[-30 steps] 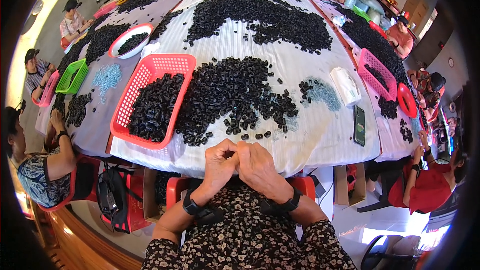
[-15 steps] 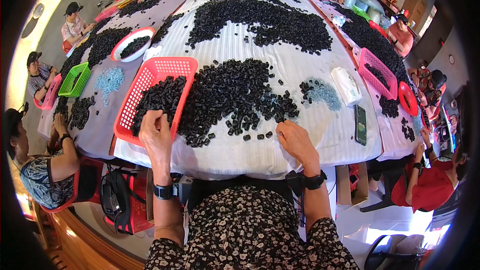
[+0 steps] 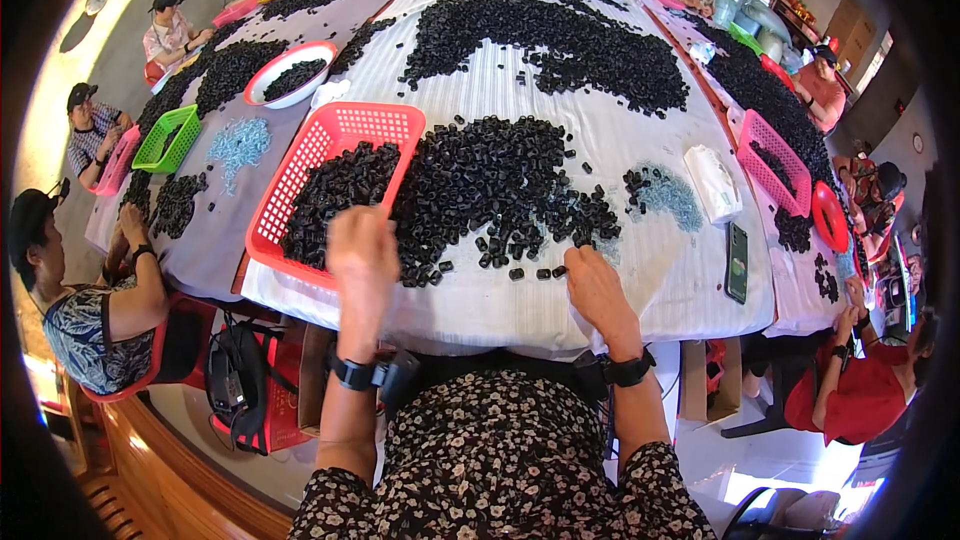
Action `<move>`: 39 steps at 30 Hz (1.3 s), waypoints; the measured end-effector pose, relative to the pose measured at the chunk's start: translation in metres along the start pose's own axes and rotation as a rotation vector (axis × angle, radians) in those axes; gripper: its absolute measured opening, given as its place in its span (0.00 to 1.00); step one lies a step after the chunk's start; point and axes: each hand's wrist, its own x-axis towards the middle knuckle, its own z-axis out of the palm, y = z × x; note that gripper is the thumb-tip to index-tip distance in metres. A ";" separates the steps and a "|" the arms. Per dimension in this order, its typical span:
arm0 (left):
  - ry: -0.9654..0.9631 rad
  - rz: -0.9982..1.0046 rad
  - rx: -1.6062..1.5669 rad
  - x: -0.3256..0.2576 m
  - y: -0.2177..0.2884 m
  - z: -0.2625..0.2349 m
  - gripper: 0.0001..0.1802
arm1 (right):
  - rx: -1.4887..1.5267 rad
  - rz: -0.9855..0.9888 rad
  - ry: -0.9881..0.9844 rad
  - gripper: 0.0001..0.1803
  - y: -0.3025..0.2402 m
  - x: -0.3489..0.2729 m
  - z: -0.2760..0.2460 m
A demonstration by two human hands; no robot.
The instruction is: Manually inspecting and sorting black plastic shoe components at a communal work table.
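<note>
My left hand [image 3: 362, 258] hovers over the near right corner of a red plastic basket [image 3: 300, 165] holding small black parts, fingers curled; whether it holds a part I cannot tell. My right hand [image 3: 594, 288] rests on the white table cover [image 3: 650, 280], fingertips touching a loose black part [image 3: 558, 271] at the front edge of a big heap of black parts [image 3: 480, 185]. Both wrists wear dark bands.
A pale blue pile [image 3: 668, 195], a white packet [image 3: 712, 180] and a dark phone [image 3: 737, 260] lie to the right. Pink basket [image 3: 775, 155], green basket [image 3: 165, 138] and white bowl [image 3: 290, 75] stand further off. Other people sit around the table; one [image 3: 80, 290] sits close on the left.
A second ago both hands were joined together at the table edge. They parted: the left went out to the red basket, the right to the loose parts at the heap's edge.
</note>
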 end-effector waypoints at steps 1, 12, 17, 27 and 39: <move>-0.044 0.055 -0.078 -0.007 0.013 0.010 0.13 | 0.039 0.015 -0.007 0.02 0.001 0.000 -0.001; -0.590 0.446 -0.189 -0.055 0.080 0.085 0.13 | 0.133 0.062 0.101 0.04 0.013 0.002 -0.037; -0.641 0.444 -0.146 -0.059 0.075 0.093 0.12 | 0.186 -0.016 -0.066 0.06 0.008 0.000 -0.034; -0.532 -0.212 -0.782 -0.020 0.068 0.033 0.14 | 0.114 0.020 -0.023 0.07 0.007 0.001 -0.011; -0.641 -0.591 -1.274 -0.047 0.070 0.030 0.09 | 0.736 0.229 0.090 0.05 0.006 0.008 -0.016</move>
